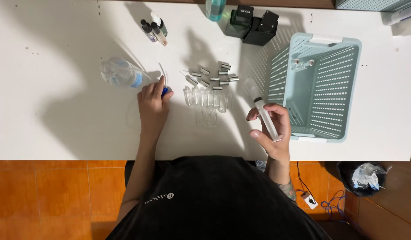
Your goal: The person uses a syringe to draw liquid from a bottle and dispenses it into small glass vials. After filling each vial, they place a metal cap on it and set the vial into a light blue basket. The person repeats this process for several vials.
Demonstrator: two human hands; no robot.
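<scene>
My right hand holds a clear plastic syringe upright-tilted above the white table, just left of a pale green slatted basket. My left hand rests on the table with its fingertips on a small blue cap with a thin white tube attached. A clear plastic bottle lies on its side just left of that hand. Between my hands stand several small clear glass vials, with several silver caps scattered behind them.
Three small dropper bottles stand at the back. Two black boxes and a teal bottle sit near the far edge. The basket holds one small clear item. A bin with a plastic bag stands on the orange floor at right.
</scene>
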